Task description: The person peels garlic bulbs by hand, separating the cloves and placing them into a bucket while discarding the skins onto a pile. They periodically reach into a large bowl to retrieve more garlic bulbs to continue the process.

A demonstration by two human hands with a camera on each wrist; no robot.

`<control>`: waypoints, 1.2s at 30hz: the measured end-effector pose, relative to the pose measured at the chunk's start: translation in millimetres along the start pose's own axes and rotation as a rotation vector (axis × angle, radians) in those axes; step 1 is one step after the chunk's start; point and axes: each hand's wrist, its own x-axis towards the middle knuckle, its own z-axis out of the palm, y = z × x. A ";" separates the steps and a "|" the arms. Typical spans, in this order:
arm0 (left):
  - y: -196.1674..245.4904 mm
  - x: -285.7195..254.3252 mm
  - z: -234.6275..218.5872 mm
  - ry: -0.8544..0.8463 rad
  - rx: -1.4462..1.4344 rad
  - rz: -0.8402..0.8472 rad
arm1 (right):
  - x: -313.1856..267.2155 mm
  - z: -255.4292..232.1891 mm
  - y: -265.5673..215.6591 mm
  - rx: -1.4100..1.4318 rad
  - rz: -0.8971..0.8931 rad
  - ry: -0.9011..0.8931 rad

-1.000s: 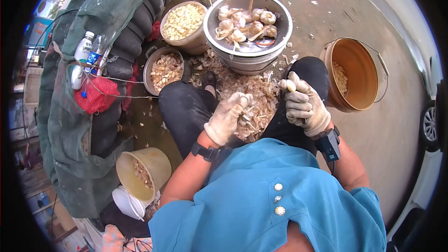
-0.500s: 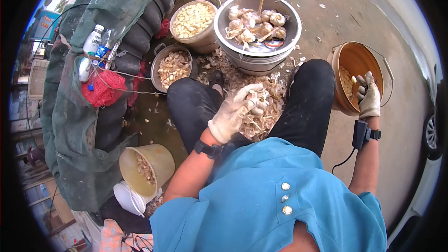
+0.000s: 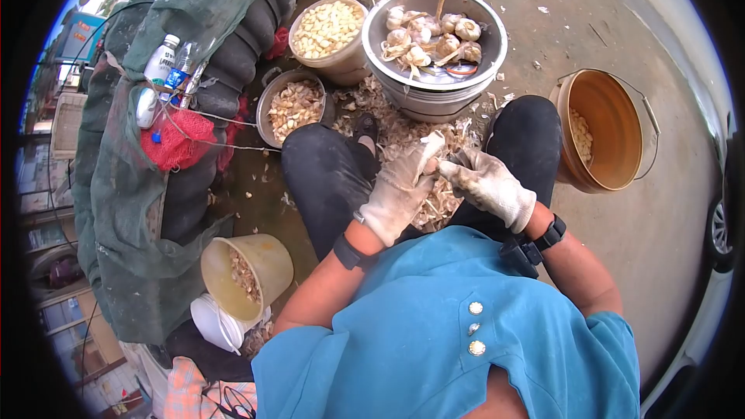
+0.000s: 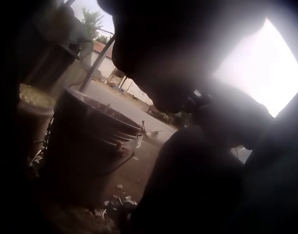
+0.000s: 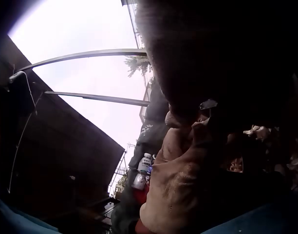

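Both hands wear soiled off-white gloves and meet above the lap in the head view. My left hand [image 3: 397, 190] grips a head of garlic, mostly hidden by the fingers; a reddish bit of the garlic [image 5: 203, 117] shows in the right wrist view. My right hand [image 3: 494, 192] reaches in from the right, its fingertips right at the garlic. By its fingers a small knife [image 5: 208, 104] shows as a short shiny blade. Below the hands lies a heap of garlic skins [image 3: 442, 206]. The left wrist view is mostly dark.
Ahead, a metal basin [image 3: 497, 70] of garlic heads tops a bucket. Left of it stand a tub [image 3: 353, 70] of peeled cloves and a pot [image 3: 261, 120] of unpeeled ones. At right is an orange bucket [image 3: 621, 128] with cloves; a cream bucket [image 3: 275, 271] lies tipped at lower left.
My right hand held a peeled clove above the right knee, swung out to the orange bucket, and has come back to the left hand without that clove in sight. The left hand stays over the lap.
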 end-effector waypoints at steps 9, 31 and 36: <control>-0.7 -7.3 -12.2 -0.110 -0.710 -0.163 | 0.3 6.0 2.6 0.081 -0.056 0.063; -4.1 -3.1 -12.5 -0.188 -0.784 -0.371 | -7.5 -1.5 16.1 -0.379 -0.337 -0.029; 1.2 -4.0 -14.9 -0.206 -0.722 -0.364 | -5.7 -3.2 19.0 -0.353 -0.317 -0.061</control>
